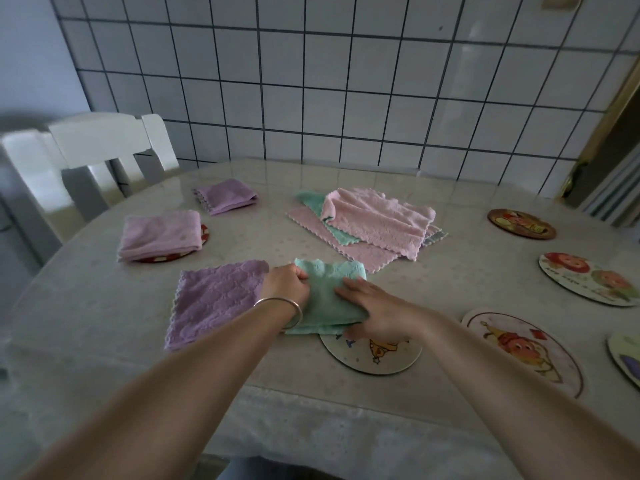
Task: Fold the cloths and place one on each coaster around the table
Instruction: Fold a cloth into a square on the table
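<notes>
green cloth (325, 299) under both hands

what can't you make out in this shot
- Head view: whether a coaster lies under the far purple cloth; the cloth covers the spot.
- How many cloths the pile holds; top pink cloth hides lower ones.
- Coaster at the right edge: cut off by the frame.
- Print on the near coaster: partly under the green cloth.
</notes>
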